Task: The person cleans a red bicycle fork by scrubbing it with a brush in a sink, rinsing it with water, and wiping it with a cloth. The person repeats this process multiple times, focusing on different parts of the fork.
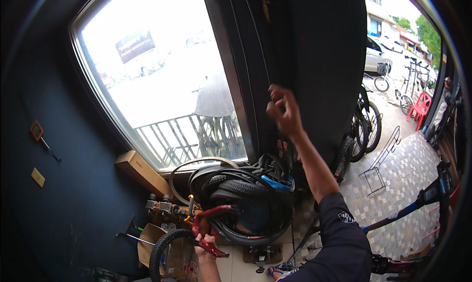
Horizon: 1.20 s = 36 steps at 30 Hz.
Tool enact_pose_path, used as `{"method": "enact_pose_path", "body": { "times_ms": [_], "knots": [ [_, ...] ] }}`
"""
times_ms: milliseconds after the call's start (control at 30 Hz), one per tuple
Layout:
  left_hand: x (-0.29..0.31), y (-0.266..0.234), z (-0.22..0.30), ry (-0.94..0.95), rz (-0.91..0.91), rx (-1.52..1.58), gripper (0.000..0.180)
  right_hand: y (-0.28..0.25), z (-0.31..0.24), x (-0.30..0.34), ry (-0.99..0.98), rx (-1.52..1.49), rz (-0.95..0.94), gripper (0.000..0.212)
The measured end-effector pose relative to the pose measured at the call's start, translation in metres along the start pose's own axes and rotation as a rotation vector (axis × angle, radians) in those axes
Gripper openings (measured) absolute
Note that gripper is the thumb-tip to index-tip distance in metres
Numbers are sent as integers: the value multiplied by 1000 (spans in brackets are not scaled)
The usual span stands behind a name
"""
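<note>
My left hand [206, 243] is low in the view, its fingers wrapped round a red bicycle frame part [216, 211]. A black knobby bicycle tyre [156, 255] stands just left of that hand. My right arm reaches up and forward, with the right hand [285, 114] in front of a dark panel [322, 60]. Its fingers are curled at a thin dark cord [255, 29] that hangs from above and passes by the fingertips. The grip is partly blurred. Beyond the red part lies a heap of black tyres and tubes [241, 188].
A cardboard box [143, 173] rests below the window [162, 80]. An open carton [146, 245] stands at lower left. Several bicycles [361, 129] line the doorway on the right, near a metal bike stand [376, 169] and a red chair [420, 107]. A dark bicycle frame [403, 210] crosses the right side.
</note>
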<state>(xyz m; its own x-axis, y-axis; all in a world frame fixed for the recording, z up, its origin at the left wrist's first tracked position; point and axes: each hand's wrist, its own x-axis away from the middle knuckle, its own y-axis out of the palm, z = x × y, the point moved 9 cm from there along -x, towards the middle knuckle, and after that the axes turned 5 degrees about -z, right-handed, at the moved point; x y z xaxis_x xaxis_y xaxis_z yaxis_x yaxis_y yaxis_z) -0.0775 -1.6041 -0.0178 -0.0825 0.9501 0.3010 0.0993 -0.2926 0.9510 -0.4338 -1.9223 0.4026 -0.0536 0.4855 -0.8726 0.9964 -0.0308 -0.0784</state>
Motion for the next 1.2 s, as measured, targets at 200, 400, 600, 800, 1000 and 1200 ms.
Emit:
{"method": "enact_pose_path", "body": {
  "times_ms": [200,400,600,800,1000,1200],
  "knots": [
    [69,-4,41,330,376,-282,22,-50,192,-139,560,287,-53,114],
    [153,25,78,663,573,-822,12,-10,174,-203,673,-194,-32,87],
    [202,51,108,884,526,-970,24,-51,29,-309,196,-265,256,32],
    [242,35,153,1104,494,-861,25,-81,-144,-307,-100,-249,114,40],
    [313,59,149,1161,494,-836,15,-65,-306,-220,-374,-310,132,50],
    [389,37,163,1113,376,-861,18,-37,-428,-98,-371,-872,-115,27]
  ]
}}
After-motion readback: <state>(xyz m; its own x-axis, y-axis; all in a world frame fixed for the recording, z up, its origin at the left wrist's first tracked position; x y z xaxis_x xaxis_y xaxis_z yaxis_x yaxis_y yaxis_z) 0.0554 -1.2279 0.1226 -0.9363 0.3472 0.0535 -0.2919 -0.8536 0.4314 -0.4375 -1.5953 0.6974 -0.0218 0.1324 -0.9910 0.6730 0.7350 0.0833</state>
